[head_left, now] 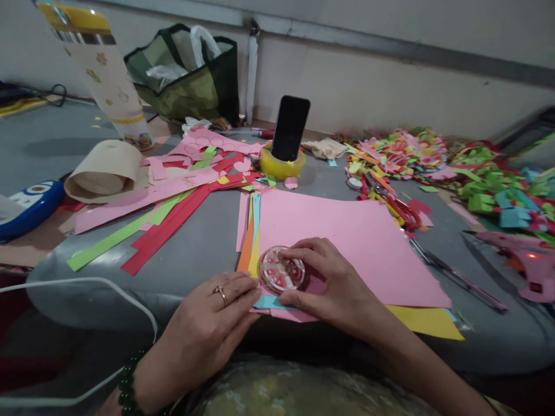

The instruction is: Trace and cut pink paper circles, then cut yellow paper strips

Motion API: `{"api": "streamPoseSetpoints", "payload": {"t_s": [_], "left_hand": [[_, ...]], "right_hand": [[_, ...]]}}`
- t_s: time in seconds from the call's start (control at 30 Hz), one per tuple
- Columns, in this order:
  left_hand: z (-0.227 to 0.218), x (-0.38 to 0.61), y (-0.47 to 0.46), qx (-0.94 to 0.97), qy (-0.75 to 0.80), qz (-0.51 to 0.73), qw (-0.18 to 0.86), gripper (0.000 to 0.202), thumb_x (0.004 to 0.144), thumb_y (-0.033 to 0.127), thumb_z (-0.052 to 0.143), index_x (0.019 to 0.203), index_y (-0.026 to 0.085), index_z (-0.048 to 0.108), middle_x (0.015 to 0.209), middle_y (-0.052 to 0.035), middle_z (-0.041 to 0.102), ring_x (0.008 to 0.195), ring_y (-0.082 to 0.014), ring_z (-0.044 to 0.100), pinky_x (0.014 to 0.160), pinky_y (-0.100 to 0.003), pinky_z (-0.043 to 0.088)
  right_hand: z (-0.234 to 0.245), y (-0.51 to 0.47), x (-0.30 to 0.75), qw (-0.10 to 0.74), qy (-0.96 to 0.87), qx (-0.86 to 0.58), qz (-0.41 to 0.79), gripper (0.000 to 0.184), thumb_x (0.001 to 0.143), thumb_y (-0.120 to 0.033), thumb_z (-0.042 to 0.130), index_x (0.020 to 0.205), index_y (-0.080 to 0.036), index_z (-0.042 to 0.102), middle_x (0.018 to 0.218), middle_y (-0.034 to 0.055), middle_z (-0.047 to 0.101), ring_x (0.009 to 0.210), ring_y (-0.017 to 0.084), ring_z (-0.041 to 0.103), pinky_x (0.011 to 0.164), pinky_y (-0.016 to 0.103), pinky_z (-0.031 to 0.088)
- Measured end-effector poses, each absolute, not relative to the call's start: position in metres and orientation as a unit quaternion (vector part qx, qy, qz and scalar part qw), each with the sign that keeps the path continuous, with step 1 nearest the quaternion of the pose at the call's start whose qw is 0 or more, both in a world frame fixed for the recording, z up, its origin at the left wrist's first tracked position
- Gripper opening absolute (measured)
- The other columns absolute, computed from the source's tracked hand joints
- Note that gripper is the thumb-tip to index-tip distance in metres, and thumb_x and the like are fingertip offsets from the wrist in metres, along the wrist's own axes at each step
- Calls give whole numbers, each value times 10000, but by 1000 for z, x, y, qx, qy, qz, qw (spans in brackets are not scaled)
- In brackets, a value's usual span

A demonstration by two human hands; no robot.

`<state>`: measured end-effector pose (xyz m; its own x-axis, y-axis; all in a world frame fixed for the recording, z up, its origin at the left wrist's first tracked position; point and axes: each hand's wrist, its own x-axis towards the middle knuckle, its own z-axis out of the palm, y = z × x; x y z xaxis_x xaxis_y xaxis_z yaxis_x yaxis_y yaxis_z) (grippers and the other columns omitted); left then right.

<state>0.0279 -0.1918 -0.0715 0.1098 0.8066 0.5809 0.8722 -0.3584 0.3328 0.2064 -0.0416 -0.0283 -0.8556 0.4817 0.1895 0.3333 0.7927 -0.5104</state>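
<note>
My right hand (pixel 332 280) grips a round red-and-white disc (pixel 281 268), thumb at its near edge and fingertips on its top and far side. The disc rests near the left front corner of a large pink paper sheet (pixel 347 231). Yellow paper (pixel 427 320), a blue strip (pixel 269 302) and an orange strip (pixel 245 245) show from under the sheet's edges. Stretched out and close together, the fingers of my left hand (pixel 217 309) lie on the paper corner beside the disc. The left thumb is hidden.
Paper strips (pixel 173 222) lie at left, near a cardboard roll (pixel 104 170) and a tumbler (pixel 104 75). A phone (pixel 289 128) stands in a yellow tape roll (pixel 281 166). At right are scissors (pixel 459 280), a pink glue gun (pixel 520 257) and piled paper pieces (pixel 403 150).
</note>
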Motion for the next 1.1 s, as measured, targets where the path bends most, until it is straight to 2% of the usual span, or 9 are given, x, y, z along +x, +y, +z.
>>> {"api": "streamPoseSetpoints", "payload": {"t_s": [0.2,0.57,1.1], "left_hand": [[-73,26,-193,-749,-566,-343,43,270,854,137,564,1122,125,597,1105,-93,642,1063,-194,578,938,-350,484],[-73,26,-196,-755,-565,-330,54,283,856,155,563,1138,142,590,1107,-100,645,1039,-208,598,906,-366,511],[-69,28,-194,-756,-572,-315,55,278,861,172,551,1137,158,586,1103,-102,653,1031,-216,607,901,-387,519]], "right_hand": [[-17,-42,211,119,-943,-184,251,448,845,-339,588,1282,-260,531,1159,83,532,1096,201,487,955,366,434],[-25,-41,213,164,-940,-184,236,443,855,-358,578,1280,-243,537,1122,104,543,1058,213,511,909,384,465],[-22,-43,213,156,-944,-178,231,416,841,-348,593,1245,-250,565,1089,98,555,1019,214,515,881,384,471]]}}
